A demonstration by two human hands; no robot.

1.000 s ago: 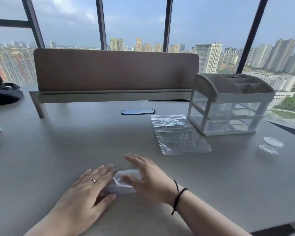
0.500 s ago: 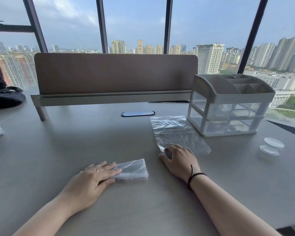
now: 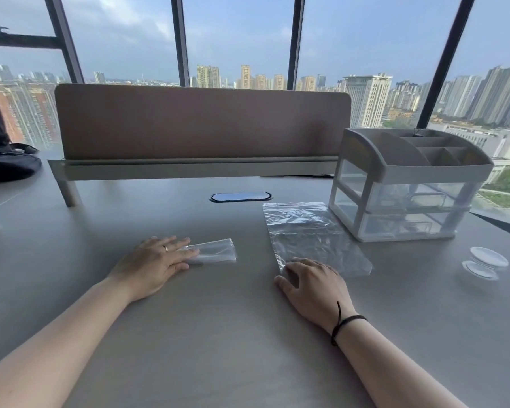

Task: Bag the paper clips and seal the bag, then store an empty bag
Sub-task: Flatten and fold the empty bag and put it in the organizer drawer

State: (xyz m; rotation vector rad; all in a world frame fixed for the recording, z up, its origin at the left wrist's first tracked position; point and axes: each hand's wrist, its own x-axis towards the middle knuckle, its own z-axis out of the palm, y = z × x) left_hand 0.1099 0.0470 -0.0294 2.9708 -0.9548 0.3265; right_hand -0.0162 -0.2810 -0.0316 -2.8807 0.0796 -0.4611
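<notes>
A folded bag (image 3: 215, 251) (contents not discernible) is pressed flat under the left hand (image 3: 155, 262), left of the organizer (image 3: 407, 184). The empty bag (image 3: 312, 234), beside the organizer, is touched by curled right-hand (image 3: 312, 287) fingers; storage judged pending.

Folded bag (image 3: 214, 251) left of flat bag (image 3: 312, 237) on desk (image 3: 218, 334), organizer (image 3: 407, 187) behind right, lids (image 3: 485, 262) far right

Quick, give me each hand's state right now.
Left hand: open, flat fingers pressing the small folded bag.
Right hand: fingers curled on the near corner of the flat empty bag; grip unclear.
</notes>
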